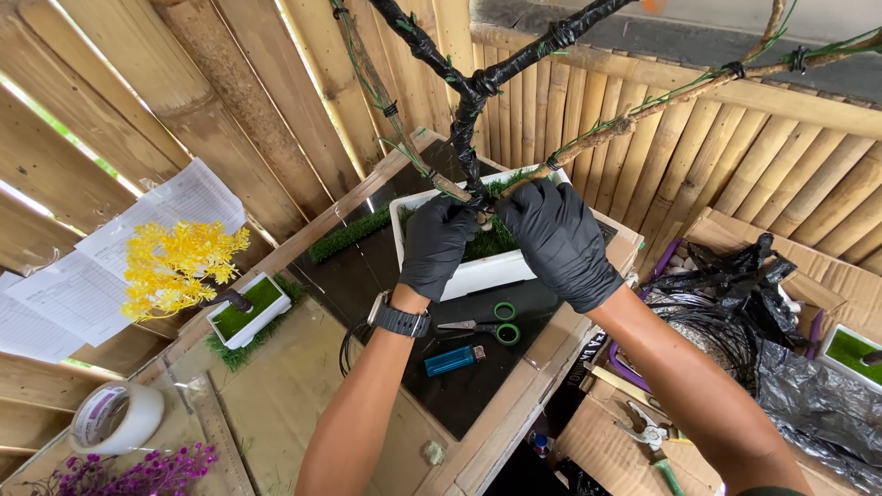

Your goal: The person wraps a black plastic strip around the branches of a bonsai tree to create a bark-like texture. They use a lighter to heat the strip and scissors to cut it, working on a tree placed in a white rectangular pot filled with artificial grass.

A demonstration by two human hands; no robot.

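Two gloved hands hold a little fake tree.
Left hand (pixel 437 246) and right hand (pixel 558 241) fingers are wrapped tight around the black trunk (pixel 467 138) above the white pot (pixel 478 272).

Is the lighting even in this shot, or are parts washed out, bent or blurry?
Head view: daylight burns white through the gaps in the bamboo wall at left; the dark tabletop carries a soft sheen; the wide lens bows the bamboo poles near the edges; the left hand and right hand in black gloves are sharp, without motion blur.
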